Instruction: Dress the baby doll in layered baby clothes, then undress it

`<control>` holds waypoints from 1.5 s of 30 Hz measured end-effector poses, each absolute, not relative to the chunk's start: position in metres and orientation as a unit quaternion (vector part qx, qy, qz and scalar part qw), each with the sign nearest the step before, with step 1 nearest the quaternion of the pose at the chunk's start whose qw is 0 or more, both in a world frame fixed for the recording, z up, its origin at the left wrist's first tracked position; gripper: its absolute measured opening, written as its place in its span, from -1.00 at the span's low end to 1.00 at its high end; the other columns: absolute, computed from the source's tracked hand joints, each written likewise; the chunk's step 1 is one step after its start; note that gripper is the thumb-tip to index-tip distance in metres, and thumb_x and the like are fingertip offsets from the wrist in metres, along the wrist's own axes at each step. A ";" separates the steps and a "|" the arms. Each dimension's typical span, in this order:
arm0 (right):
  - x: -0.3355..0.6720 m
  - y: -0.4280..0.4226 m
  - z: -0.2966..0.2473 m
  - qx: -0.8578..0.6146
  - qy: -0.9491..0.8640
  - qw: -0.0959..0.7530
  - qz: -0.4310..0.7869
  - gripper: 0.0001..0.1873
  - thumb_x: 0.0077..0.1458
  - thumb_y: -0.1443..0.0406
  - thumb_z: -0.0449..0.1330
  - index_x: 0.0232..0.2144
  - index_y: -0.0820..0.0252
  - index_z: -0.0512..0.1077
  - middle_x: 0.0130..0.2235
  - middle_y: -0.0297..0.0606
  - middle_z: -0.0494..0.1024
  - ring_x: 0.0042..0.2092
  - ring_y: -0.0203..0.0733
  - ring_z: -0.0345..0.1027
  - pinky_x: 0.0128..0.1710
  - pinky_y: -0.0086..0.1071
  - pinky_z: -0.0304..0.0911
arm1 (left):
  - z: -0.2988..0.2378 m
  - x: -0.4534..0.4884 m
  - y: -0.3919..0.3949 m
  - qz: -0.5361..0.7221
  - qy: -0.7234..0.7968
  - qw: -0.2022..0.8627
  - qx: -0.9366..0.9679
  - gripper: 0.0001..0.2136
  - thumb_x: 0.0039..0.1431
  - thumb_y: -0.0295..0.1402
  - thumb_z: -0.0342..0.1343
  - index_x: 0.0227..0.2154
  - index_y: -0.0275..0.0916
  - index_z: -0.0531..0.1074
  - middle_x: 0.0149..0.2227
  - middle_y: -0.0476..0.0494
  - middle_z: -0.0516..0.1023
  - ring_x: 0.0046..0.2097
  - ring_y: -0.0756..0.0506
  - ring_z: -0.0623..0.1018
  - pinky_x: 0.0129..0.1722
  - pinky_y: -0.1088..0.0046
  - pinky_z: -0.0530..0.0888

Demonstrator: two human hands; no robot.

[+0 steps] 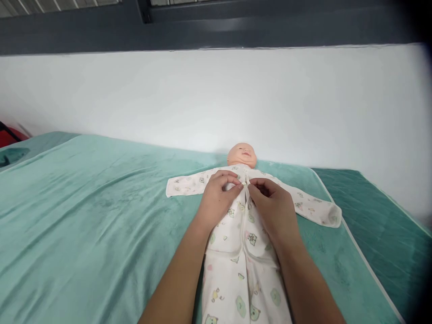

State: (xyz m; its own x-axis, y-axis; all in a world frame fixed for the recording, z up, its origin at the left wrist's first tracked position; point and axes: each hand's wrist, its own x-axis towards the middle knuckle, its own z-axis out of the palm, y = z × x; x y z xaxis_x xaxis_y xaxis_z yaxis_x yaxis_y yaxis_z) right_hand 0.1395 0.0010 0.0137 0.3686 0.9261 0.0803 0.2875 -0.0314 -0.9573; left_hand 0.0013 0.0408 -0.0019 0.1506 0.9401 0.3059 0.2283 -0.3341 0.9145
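Observation:
A baby doll lies on its back, its head toward the wall. It wears a white baby romper printed with small animals, both sleeves spread out to the sides. At the upper chest, my left hand pinches one edge of the romper's front opening. My right hand pinches the facing edge, just across from the left fingertips. The front seam runs down between my forearms. Whether a snap or button sits between the fingers is too small to make out.
Under the doll spreads a light green blanket, wrinkled on the left. A darker green quilted cover shows at the right. Behind stands a white wall below a dark window frame. Something red is at the far left.

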 end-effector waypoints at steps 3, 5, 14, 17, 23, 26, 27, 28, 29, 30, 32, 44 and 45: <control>0.142 0.001 0.015 -0.643 -0.476 0.500 0.331 -0.75 0.01 0.16 0.25 -0.28 0.15 0.56 -0.38 -0.31 0.55 -0.37 -0.23 0.33 -0.37 -0.39 0.19 | -0.001 0.002 0.040 0.479 0.444 0.375 0.658 -0.93 0.16 -0.38 0.19 -0.41 -0.14 0.54 -0.04 -0.08 0.52 0.01 -0.13 0.48 0.12 0.24 0.34; 0.145 0.001 0.016 -0.634 -0.477 0.496 0.353 -0.76 0.00 0.17 0.27 -0.28 0.15 0.55 -0.40 -0.34 0.52 -0.40 -0.27 0.29 -0.40 -0.41 0.16 | -0.001 0.002 0.040 0.478 0.445 0.369 0.661 -0.93 0.16 -0.38 0.19 -0.41 -0.14 0.54 -0.05 -0.08 0.52 0.02 -0.13 0.47 0.10 0.25 0.35; 0.148 0.005 0.010 -0.616 -0.528 0.469 0.349 -0.72 -0.04 0.19 0.29 -0.23 0.13 0.47 -0.44 -0.36 0.51 -0.42 -0.25 0.34 -0.44 -0.42 0.19 | 0.002 0.003 0.039 0.455 0.432 0.373 0.683 -0.86 0.19 -0.45 0.12 -0.42 -0.15 0.54 -0.03 -0.09 0.52 0.08 -0.14 0.46 0.12 0.26 0.37; 0.145 0.004 0.010 -0.627 -0.553 0.453 0.311 -0.74 -0.02 0.18 0.27 -0.24 0.10 0.44 -0.45 -0.38 0.52 -0.43 -0.24 0.35 -0.42 -0.40 0.22 | 0.003 0.001 0.039 0.442 0.432 0.394 0.680 -0.83 0.24 -0.38 0.09 -0.41 -0.14 0.55 0.00 -0.09 0.51 0.10 -0.15 0.45 0.11 0.25 0.38; 0.136 0.000 0.012 -0.646 -0.597 0.418 0.228 -0.79 0.03 0.24 0.15 -0.22 0.06 0.40 -0.45 -0.39 0.51 -0.42 -0.20 0.38 -0.43 -0.38 0.18 | 0.006 0.003 0.037 0.439 0.457 0.406 0.659 -0.90 0.16 -0.35 0.16 -0.41 -0.15 0.57 0.01 -0.10 0.51 0.07 -0.16 0.48 0.07 0.25 0.41; 0.134 0.000 0.012 -0.652 -0.612 0.394 0.211 -0.73 0.04 0.27 0.12 -0.15 0.02 0.38 -0.43 -0.41 0.51 -0.38 -0.20 0.39 -0.40 -0.37 0.18 | 0.004 0.004 0.039 0.447 0.460 0.406 0.652 -0.88 0.13 -0.43 0.13 -0.45 -0.16 0.55 0.00 -0.09 0.50 0.07 -0.15 0.48 0.10 0.25 0.39; 0.133 -0.001 0.012 -0.654 -0.614 0.389 0.212 -0.72 0.06 0.26 0.12 -0.12 0.02 0.37 -0.42 -0.41 0.50 -0.37 -0.20 0.39 -0.40 -0.37 0.18 | 0.003 0.004 0.039 0.447 0.458 0.404 0.653 -0.87 0.13 -0.43 0.13 -0.46 -0.16 0.55 0.00 -0.08 0.50 0.08 -0.15 0.48 0.12 0.24 0.38; 0.133 -0.001 0.012 -0.656 -0.613 0.385 0.212 -0.70 0.08 0.24 0.12 -0.10 0.02 0.35 -0.40 -0.40 0.50 -0.37 -0.19 0.39 -0.40 -0.37 0.18 | 0.002 0.003 0.039 0.447 0.456 0.401 0.657 -0.88 0.12 -0.44 0.13 -0.46 -0.16 0.54 0.01 -0.08 0.50 0.09 -0.15 0.47 0.13 0.23 0.37; 0.133 -0.003 0.012 -0.660 -0.613 0.380 0.211 -0.70 0.09 0.22 0.12 -0.08 0.03 0.33 -0.38 -0.39 0.50 -0.37 -0.19 0.39 -0.40 -0.36 0.18 | 0.002 0.003 0.039 0.447 0.456 0.396 0.660 -0.88 0.12 -0.44 0.13 -0.46 -0.15 0.54 0.01 -0.07 0.50 0.10 -0.16 0.46 0.14 0.22 0.36; 0.133 -0.005 0.014 -0.664 -0.614 0.372 0.207 -0.69 0.10 0.20 0.12 -0.07 0.04 0.30 -0.35 -0.37 0.50 -0.36 -0.20 0.39 -0.41 -0.36 0.18 | 0.002 0.002 0.039 0.446 0.456 0.391 0.663 -0.88 0.12 -0.44 0.13 -0.46 -0.15 0.53 0.02 -0.07 0.50 0.11 -0.16 0.45 0.14 0.22 0.36; 0.133 -0.011 0.017 -0.677 -0.621 0.348 0.186 -0.72 0.10 0.18 0.13 -0.12 0.07 0.26 -0.28 -0.32 0.49 -0.36 -0.19 0.38 -0.45 -0.37 0.15 | 0.003 0.000 0.036 0.443 0.458 0.384 0.669 -0.89 0.13 -0.43 0.12 -0.44 -0.14 0.52 0.05 -0.07 0.49 0.12 -0.18 0.44 0.09 0.22 0.39; 0.134 -0.038 0.035 -0.688 -0.693 0.166 0.136 -0.80 0.12 0.29 0.08 -0.50 0.08 0.13 -0.49 -0.32 0.36 -0.53 -0.25 0.14 -0.53 -0.36 -0.10 | 0.014 -0.024 0.015 0.345 0.381 0.373 0.773 -0.90 0.18 -0.36 0.14 -0.41 -0.08 0.54 0.21 -0.01 0.37 0.28 -0.21 0.30 -0.01 0.29 0.47; 0.136 -0.038 0.036 -0.686 -0.693 0.166 0.147 -0.79 0.15 0.29 0.07 -0.51 0.08 0.14 -0.50 -0.33 0.36 -0.52 -0.24 0.15 -0.53 -0.36 -0.10 | 0.014 -0.025 0.015 0.331 0.367 0.370 0.786 -0.90 0.17 -0.37 0.16 -0.41 -0.07 0.54 0.22 0.01 0.36 0.31 -0.21 0.27 0.03 0.28 0.46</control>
